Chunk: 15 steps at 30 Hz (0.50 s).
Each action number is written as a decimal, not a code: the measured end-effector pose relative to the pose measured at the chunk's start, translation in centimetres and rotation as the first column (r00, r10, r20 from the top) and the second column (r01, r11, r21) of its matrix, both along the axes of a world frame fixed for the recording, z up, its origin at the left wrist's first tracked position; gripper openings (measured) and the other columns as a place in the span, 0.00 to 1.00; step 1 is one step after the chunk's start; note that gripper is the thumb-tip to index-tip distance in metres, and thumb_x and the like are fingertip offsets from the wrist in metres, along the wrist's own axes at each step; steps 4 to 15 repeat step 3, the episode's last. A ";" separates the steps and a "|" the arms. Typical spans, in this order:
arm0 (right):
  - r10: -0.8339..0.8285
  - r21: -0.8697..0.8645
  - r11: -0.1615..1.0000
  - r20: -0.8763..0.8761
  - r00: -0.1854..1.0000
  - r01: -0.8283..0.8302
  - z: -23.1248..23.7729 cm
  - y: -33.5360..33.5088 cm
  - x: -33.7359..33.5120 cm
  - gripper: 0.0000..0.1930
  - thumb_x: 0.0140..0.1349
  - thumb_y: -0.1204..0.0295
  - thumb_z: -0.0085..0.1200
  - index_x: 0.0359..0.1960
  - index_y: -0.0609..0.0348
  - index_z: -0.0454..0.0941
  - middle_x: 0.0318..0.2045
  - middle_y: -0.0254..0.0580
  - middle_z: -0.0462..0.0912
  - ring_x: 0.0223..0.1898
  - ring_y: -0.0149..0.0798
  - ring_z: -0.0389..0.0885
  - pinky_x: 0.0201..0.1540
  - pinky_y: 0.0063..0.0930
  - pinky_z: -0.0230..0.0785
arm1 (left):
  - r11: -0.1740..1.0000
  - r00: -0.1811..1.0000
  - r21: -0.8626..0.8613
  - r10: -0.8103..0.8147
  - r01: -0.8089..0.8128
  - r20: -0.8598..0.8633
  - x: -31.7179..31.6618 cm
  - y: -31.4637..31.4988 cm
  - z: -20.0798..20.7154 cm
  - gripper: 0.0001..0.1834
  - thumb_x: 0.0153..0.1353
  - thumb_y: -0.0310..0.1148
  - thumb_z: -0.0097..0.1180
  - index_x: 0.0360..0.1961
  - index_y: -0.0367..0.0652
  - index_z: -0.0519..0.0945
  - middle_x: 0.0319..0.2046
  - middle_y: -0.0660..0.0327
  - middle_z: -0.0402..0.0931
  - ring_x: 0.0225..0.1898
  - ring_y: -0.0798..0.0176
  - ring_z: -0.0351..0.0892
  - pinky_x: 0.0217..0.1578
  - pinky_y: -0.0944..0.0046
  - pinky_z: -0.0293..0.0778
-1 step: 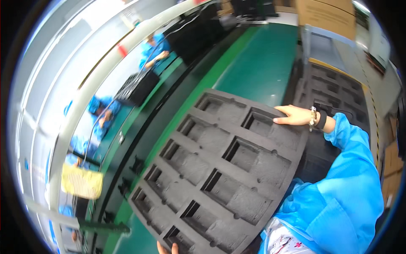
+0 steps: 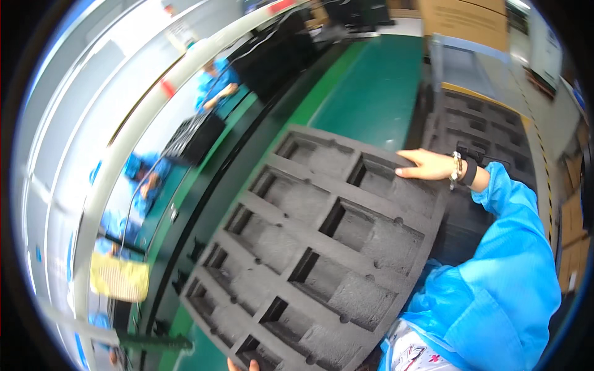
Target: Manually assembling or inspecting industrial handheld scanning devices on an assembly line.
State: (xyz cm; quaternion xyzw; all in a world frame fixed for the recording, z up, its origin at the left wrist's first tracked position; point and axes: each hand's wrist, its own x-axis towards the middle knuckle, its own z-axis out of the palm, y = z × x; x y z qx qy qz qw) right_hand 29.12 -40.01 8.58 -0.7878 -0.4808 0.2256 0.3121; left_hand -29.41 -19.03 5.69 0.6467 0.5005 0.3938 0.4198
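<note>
A large dark grey foam tray (image 2: 296, 234) with two rows of rectangular recesses is held tilted in front of me. The recesses hold nothing that I can make out. My right hand (image 2: 428, 166) grips its far right edge, thumb and fingers over the rim; a black band and a beaded bracelet circle that wrist. At the lower edge of the picture, the fingertips of my left hand (image 2: 243, 365) hook over the tray's near edge, the rest of that hand being hidden. Below the tray lies a green conveyor belt (image 2: 377, 93).
More dark foam trays (image 2: 489, 127) lie to the right, beyond my sleeve, beside a grey cart (image 2: 464, 65). Cardboard boxes (image 2: 467, 23) stand behind. Left of the belt, co-workers in blue sit at a green bench with a black crate (image 2: 197, 137). A yellow cloth (image 2: 119, 276) hangs from a frame.
The picture has shifted slightly, so most things sit a little further left. Both hands keep their hold on the foam tray.
</note>
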 end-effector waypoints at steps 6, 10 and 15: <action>-0.246 0.191 0.957 0.124 0.961 0.220 5.9 -6.6 -0.2 0.45 0.64 0.40 0.49 0.66 0.74 0.58 0.64 0.64 0.65 0.67 0.56 0.63 0.68 0.40 0.56 | 0.987 0.999 0.157 -0.031 0.026 0.034 3.7 -1.4 7.4 0.31 0.61 0.20 0.56 0.66 0.34 0.63 0.52 0.48 0.73 0.47 0.54 0.77 0.49 0.58 0.77; -0.246 0.191 0.957 0.124 0.961 0.220 5.9 -6.6 -0.2 0.45 0.64 0.40 0.49 0.66 0.74 0.58 0.64 0.64 0.65 0.67 0.56 0.63 0.68 0.40 0.56 | 0.987 0.999 0.157 -0.031 0.026 0.034 3.7 -1.4 7.4 0.31 0.61 0.20 0.56 0.66 0.34 0.63 0.52 0.48 0.73 0.47 0.54 0.77 0.49 0.58 0.77; -0.246 0.191 0.957 0.124 0.961 0.220 5.9 -6.6 -0.2 0.45 0.64 0.40 0.49 0.66 0.74 0.58 0.64 0.64 0.65 0.67 0.56 0.63 0.68 0.40 0.56 | 0.987 0.999 0.157 -0.031 0.026 0.034 3.7 -1.4 7.4 0.31 0.61 0.20 0.56 0.66 0.34 0.63 0.52 0.48 0.73 0.47 0.54 0.77 0.49 0.58 0.77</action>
